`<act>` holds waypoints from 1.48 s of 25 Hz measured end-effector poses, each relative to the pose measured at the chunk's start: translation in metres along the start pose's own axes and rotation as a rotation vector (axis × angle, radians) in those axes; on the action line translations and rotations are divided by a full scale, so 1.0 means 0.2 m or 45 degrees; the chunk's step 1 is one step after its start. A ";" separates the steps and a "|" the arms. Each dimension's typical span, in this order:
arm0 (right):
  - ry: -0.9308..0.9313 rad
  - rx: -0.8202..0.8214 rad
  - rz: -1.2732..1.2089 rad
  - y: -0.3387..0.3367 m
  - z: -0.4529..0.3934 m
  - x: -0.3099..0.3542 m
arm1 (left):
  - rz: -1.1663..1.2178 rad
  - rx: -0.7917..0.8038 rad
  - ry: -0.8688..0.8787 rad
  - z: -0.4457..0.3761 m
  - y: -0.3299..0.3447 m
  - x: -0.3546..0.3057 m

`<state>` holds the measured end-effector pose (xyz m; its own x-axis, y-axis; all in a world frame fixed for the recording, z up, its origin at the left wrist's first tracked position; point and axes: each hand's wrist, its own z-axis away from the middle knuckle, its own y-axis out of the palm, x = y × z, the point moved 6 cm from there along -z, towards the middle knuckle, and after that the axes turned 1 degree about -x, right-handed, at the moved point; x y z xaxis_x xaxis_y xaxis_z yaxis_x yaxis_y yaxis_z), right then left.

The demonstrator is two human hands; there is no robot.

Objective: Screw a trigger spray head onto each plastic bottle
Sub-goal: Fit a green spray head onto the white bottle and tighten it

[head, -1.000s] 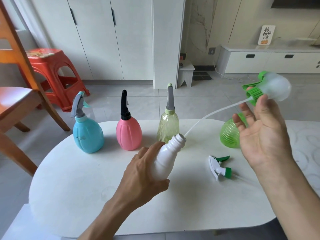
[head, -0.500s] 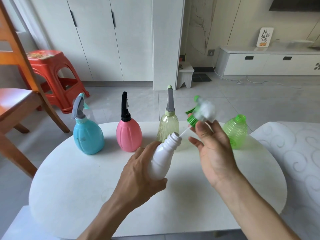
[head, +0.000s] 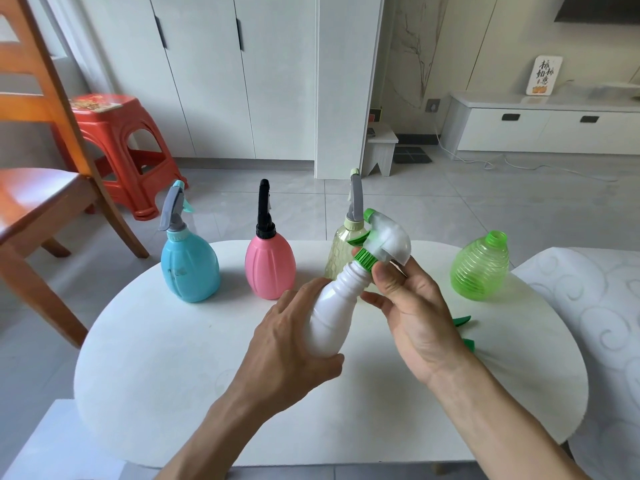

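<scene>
My left hand grips the white bottle, tilted with its neck up and to the right above the white table. My right hand holds the white-and-green spray head, whose green collar sits on the bottle's neck. The dip tube is out of sight. A green ribbed bottle stands open-necked at the right. A second spray head lies mostly hidden behind my right wrist. The blue bottle, pink bottle and yellow-green bottle carry spray heads.
A wooden chair and a red plastic stool stand at the left of the table. A patterned white cushion lies at the right edge. White cupboards and a low cabinet stand across the tiled floor.
My right hand has swung the spray head in from the far right, fed its tube into the white bottle and set the collar on the neck. The left hand kept holding the bottle.
</scene>
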<state>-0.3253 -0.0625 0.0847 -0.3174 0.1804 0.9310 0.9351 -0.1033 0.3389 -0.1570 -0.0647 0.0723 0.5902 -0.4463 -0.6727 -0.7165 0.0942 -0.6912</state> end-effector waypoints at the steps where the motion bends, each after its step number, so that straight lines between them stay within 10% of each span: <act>1: -0.010 0.009 0.019 -0.01 0.00 0.01 | 0.005 0.014 -0.014 0.00 0.00 0.00; 37: 0.173 -0.044 -0.268 0.04 0.01 0.00 | 0.364 0.163 -0.205 0.04 0.09 0.01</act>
<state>-0.3186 -0.0612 0.0873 -0.5250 0.0685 0.8483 0.8410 -0.1111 0.5295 -0.1664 -0.0568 0.0572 0.4307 -0.2404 -0.8699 -0.8149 0.3107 -0.4894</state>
